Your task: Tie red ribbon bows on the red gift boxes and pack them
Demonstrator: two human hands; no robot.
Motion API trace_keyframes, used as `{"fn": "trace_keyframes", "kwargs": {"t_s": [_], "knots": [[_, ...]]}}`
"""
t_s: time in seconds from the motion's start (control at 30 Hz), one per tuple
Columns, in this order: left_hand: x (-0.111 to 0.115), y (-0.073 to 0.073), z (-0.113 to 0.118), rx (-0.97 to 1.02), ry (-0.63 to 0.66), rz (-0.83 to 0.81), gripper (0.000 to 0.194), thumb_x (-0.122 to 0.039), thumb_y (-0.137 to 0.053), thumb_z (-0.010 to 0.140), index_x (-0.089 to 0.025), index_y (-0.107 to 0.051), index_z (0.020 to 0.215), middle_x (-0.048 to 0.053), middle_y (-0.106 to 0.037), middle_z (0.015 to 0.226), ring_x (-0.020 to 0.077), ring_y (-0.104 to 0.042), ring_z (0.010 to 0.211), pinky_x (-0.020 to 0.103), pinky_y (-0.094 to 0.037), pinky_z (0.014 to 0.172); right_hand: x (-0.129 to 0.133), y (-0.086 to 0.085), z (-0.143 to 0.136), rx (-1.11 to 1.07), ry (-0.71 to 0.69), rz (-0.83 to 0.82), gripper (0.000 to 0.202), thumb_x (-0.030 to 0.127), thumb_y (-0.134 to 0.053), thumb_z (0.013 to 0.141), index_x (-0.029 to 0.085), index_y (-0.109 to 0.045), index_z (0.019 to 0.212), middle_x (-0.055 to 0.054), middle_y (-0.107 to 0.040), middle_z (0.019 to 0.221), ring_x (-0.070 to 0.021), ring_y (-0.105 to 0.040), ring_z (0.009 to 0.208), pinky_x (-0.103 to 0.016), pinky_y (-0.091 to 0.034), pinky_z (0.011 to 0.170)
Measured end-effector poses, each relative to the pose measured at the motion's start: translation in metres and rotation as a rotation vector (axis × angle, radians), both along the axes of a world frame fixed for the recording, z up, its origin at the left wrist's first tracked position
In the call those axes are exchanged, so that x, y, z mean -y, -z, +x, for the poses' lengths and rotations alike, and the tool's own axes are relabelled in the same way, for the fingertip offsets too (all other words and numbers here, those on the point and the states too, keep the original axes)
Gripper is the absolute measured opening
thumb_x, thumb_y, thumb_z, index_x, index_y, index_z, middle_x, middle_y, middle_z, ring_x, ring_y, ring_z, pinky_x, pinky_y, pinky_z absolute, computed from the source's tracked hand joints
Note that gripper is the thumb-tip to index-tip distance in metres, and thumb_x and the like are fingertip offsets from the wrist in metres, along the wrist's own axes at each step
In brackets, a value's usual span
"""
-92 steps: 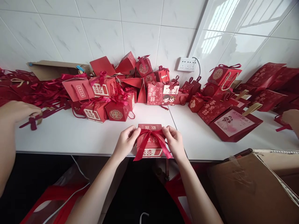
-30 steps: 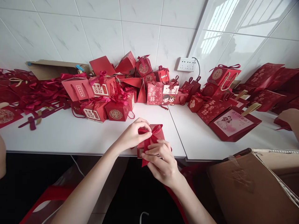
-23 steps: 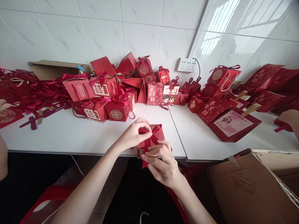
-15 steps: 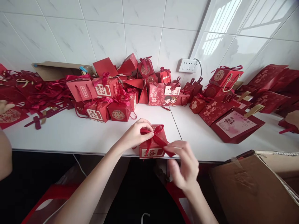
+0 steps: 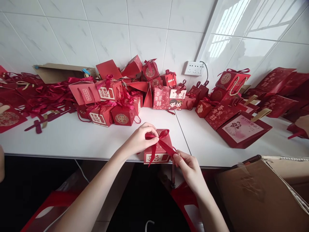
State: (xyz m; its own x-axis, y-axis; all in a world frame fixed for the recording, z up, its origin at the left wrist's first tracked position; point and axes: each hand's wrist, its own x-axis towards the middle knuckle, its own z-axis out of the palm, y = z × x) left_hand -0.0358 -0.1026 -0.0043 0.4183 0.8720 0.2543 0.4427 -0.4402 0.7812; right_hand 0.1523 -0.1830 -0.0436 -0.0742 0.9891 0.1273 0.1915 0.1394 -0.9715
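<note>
A red gift box (image 5: 156, 158) with a cream label stands at the table's front edge, right before me. On its top lies a dark red ribbon (image 5: 166, 147) tied in a bow. My left hand (image 5: 145, 137) pinches the bow near its knot, thumb against fingers. Lower and to the right, my right hand (image 5: 185, 162) grips a ribbon tail between thumb and fingers, and that tail is drawn taut away from the knot. A second tail hangs over the box's front.
Finished-looking red boxes (image 5: 124, 116) and a heap of ribbons (image 5: 53, 95) lie behind on the white table (image 5: 96, 141). More gift bags (image 5: 243, 129) stand to the right. A cardboard carton (image 5: 260, 190) is at the lower right. Other people's hands (image 5: 303, 124) show at both sides.
My right hand has closed from spread fingers onto the ribbon tail, which is now straighter. My left hand stays at the knot. At the far left, another person's arm has moved outward.
</note>
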Motion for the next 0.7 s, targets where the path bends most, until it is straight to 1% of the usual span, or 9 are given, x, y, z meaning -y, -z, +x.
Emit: {"fn": "trace_keyframes", "kwargs": {"t_s": [0.13,0.3,0.43,0.5,0.57,0.63,0.67,0.7], "knots": [[-0.001,0.0,0.0,-0.002,-0.006,0.005,0.007,-0.025,-0.059,0.075,-0.019,-0.061,0.073,0.003,-0.054,0.101,0.0168,-0.056,0.098,0.032,-0.042,0.097,-0.001,-0.001,0.0,-0.004,0.015,0.022,0.036,0.039,-0.045,0.084,0.019,-0.042,0.055,0.003,-0.039,0.056,-0.0102,-0.034,0.053,-0.024,-0.028,0.052],[-0.001,-0.001,-0.001,0.011,0.009,-0.004,0.007,-0.025,-0.059,0.075,-0.019,-0.061,0.073,0.003,-0.054,0.101,0.0166,-0.057,0.096,0.03,-0.045,0.093,-0.001,-0.003,-0.001,0.002,0.053,0.035,0.034,0.035,-0.046,0.08,0.019,-0.043,0.051,0.003,-0.039,0.054,-0.0098,-0.032,0.05,-0.024,-0.027,0.05],[-0.002,0.0,-0.001,0.011,0.009,0.002,0.007,-0.025,-0.059,0.075,-0.019,-0.062,0.073,0.003,-0.054,0.101,0.0168,-0.057,0.096,0.03,-0.044,0.093,0.002,-0.004,0.001,-0.005,0.042,0.017,0.031,0.034,-0.047,0.078,0.018,-0.047,0.051,0.002,-0.042,0.057,-0.0094,-0.032,0.049,-0.024,-0.029,0.049],[-0.002,0.001,0.0,0.016,0.007,-0.003,0.007,-0.025,-0.059,0.075,-0.019,-0.061,0.073,0.003,-0.054,0.101,0.0168,-0.057,0.095,0.03,-0.045,0.092,-0.001,-0.004,0.005,-0.05,0.018,-0.007,0.031,0.034,-0.047,0.078,0.019,-0.046,0.051,0.002,-0.042,0.056,-0.0103,-0.035,0.051,-0.024,-0.033,0.052],[-0.002,0.002,-0.001,0.025,0.01,-0.002,0.008,-0.027,-0.059,0.075,-0.019,-0.061,0.073,0.004,-0.055,0.1,0.0168,-0.057,0.095,0.03,-0.044,0.092,-0.011,-0.006,0.01,-0.152,0.022,-0.002,0.034,0.038,-0.042,0.08,0.019,-0.045,0.052,0.001,-0.045,0.058,-0.0128,-0.042,0.057,-0.026,-0.038,0.059],[-0.002,0.002,-0.001,0.044,0.004,0.017,0.01,-0.029,-0.059,0.076,-0.019,-0.06,0.078,0.004,-0.057,0.1,0.0177,-0.057,0.096,0.03,-0.044,0.092,-0.03,-0.013,0.016,-0.22,0.098,0.032,0.041,0.046,-0.035,0.084,0.02,-0.047,0.054,-0.001,-0.049,0.061,-0.0155,-0.048,0.064,-0.029,-0.042,0.065],[-0.002,0.002,-0.002,0.061,-0.015,0.035,0.013,-0.031,-0.059,0.076,-0.02,-0.06,0.083,0.004,-0.058,0.101,0.0186,-0.057,0.099,0.031,-0.043,0.093,-0.041,-0.018,0.018,-0.185,0.166,0.048,0.045,0.051,-0.034,0.084,0.02,-0.047,0.054,-0.002,-0.05,0.061,-0.0158,-0.048,0.063,-0.029,-0.042,0.064],[-0.002,0.001,-0.003,0.087,-0.048,0.056,0.018,-0.033,-0.06,0.076,-0.02,-0.059,0.089,0.005,-0.059,0.104,0.0192,-0.056,0.102,0.031,-0.042,0.093,-0.053,-0.024,0.019,-0.104,0.223,0.048,0.048,0.055,-0.035,0.083,0.02,-0.048,0.054,-0.003,-0.052,0.062,-0.0162,-0.049,0.064,-0.029,-0.042,0.064]]}}
